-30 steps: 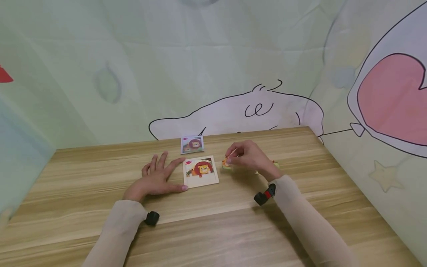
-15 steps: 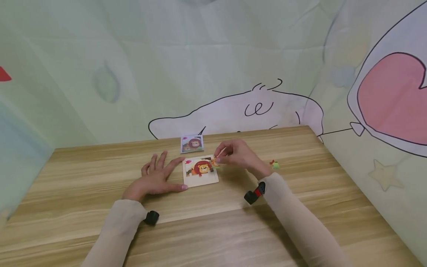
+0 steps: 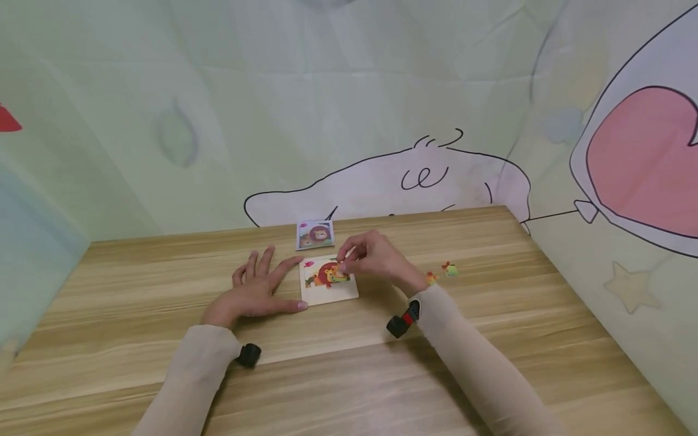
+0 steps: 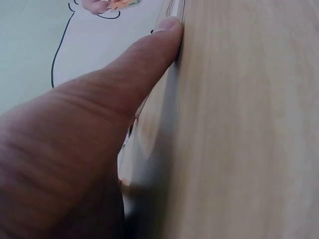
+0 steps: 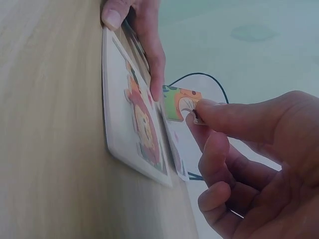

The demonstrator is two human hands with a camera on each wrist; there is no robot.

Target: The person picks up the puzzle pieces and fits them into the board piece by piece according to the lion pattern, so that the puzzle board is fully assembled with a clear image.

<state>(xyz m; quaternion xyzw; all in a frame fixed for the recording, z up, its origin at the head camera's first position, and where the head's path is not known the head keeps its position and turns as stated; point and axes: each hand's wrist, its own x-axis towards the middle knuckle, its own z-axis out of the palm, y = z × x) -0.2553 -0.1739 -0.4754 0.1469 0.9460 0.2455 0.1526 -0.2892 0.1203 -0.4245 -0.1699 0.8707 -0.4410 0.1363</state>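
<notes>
A square wooden puzzle board (image 3: 329,296) lies on the table, its upper part filled with lion pieces and its lower part bare. My left hand (image 3: 253,293) has its fingers spread, thumb and index fingertip at the board's left edge. In the left wrist view, the left thumb (image 4: 127,69) reaches to that edge. Between thumb and index finger, my right hand (image 3: 376,260) pinches a puzzle piece (image 5: 180,103) with orange and green print. This piece is held over the right part of the board, raised off it in the right wrist view.
Behind the board lies a picture card (image 3: 315,235) with the same lion. Loose puzzle pieces (image 3: 450,269) lie to the right, one partly hidden by the right wrist. A printed cloth wall (image 3: 354,121) stands along the table's back edge.
My right hand has moved left with the pinched piece, from beside the board to over its right part. Loose pieces behind the right wrist have come into view. The left hand stays put.
</notes>
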